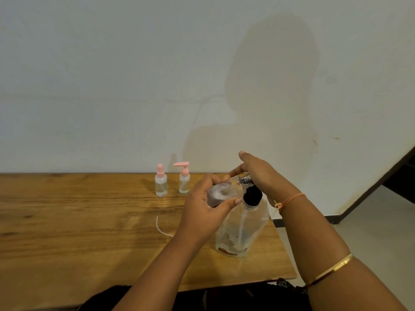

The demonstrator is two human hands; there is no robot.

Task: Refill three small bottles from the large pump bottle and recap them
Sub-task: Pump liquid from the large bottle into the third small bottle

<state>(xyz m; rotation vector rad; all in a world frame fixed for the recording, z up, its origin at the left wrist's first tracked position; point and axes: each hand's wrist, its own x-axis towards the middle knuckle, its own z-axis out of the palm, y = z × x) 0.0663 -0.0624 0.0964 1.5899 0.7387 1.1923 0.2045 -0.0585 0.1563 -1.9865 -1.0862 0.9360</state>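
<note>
Right forearm (pixel 325 243) nearest camera. Right hand (pixel 253 173) lies flat on pump head (pixel 246 179) of large pump bottle (pixel 242 230), fingers straight, gripping nothing. Pump bottle upright near right edge of bench (pixel 89 232). Left hand (pixel 202 207) grips uncapped small bottle (pixel 221 191), long axis tilted, mouth seemingly toward nozzle, just left of it. Spray-capped bottle (pixel 161 184) and pump-capped bottle (pixel 184 180) stand at far edge.

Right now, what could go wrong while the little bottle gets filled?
1. The left hand holds the small bottle tilted at the spout. Liquid could miss its mouth and spill on the table.
2. The right hand presses on top of the big bottle, which stands near the table's edge. A hard push might tip it.
</note>
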